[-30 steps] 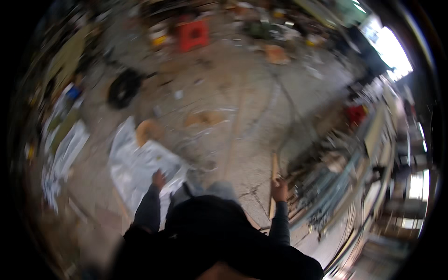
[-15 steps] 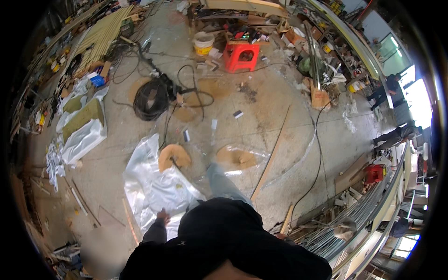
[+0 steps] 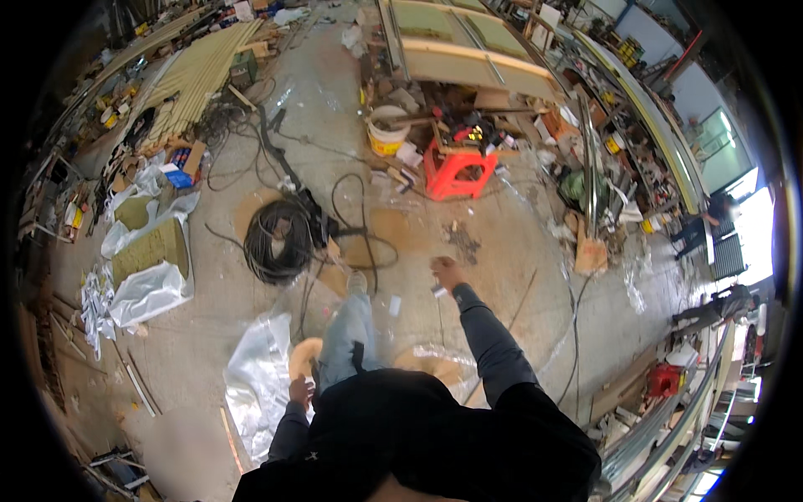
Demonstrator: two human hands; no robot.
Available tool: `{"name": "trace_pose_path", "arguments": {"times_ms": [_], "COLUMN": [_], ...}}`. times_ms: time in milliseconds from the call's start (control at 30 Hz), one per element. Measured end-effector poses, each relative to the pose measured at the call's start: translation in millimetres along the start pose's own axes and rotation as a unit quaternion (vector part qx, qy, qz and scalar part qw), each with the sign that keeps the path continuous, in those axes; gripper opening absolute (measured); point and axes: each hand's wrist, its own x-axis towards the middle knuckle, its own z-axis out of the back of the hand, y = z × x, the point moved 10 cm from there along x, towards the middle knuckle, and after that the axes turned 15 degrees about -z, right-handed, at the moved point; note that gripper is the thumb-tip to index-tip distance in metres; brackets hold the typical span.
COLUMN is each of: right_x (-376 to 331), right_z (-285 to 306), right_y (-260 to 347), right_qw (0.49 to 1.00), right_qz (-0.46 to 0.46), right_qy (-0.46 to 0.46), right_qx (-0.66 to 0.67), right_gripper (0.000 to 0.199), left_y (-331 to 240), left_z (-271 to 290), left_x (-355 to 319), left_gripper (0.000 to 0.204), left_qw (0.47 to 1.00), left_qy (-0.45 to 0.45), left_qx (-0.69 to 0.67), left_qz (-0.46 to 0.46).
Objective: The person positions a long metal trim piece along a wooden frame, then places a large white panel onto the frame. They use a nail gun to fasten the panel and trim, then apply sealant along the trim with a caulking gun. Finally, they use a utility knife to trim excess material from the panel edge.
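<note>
My right hand (image 3: 448, 273) reaches forward over the concrete floor, its fingers loosely bent and apart, with nothing visible in them. Just below it in the picture lies a small white-and-dark piece (image 3: 439, 290), apparently on the floor. My left hand (image 3: 301, 390) hangs low by my left leg, fingers loosely spread and holding nothing I can see. Beneath and beside that hand lies silvery-white plastic sheeting (image 3: 255, 368). A round tan board (image 3: 306, 356) shows between the sheeting and my leg (image 3: 347, 335), which is stretched forward in a step.
Ahead, a coil of black cable (image 3: 278, 243) has loose loops around it. A red stool (image 3: 458, 173) carries tools, with a white-and-yellow bucket (image 3: 387, 130) beside it. Wrapped insulation (image 3: 150, 251) lies left. A cable (image 3: 575, 335) crosses the floor at right; two people stand far right.
I have stepped forward with one leg, and the stool and coil appear nearer. My right arm has swung out in front from my side. My left hand has moved slightly forward.
</note>
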Motion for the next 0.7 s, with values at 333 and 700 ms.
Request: {"name": "trace_pose_path", "arguments": {"times_ms": [333,700], "right_x": [123.1,300.8], "right_z": [-37.6,50.9], "right_y": [278.8,606.0], "right_qw": [0.923,0.964], "right_qz": [0.119,0.181], "right_qy": [0.041,-0.187], "right_qx": [-0.363,-0.054], "right_gripper": [0.050,0.039], "left_y": [-180.1,-444.5], "left_z": [-124.9,-170.3], "left_x": [216.2,412.2], "left_gripper": [0.034,0.033], "left_qw": [0.984,0.988], "left_qy": [-0.028,0.001], "left_qx": [-0.172,-0.156], "left_qz": [0.036,0.013]}}
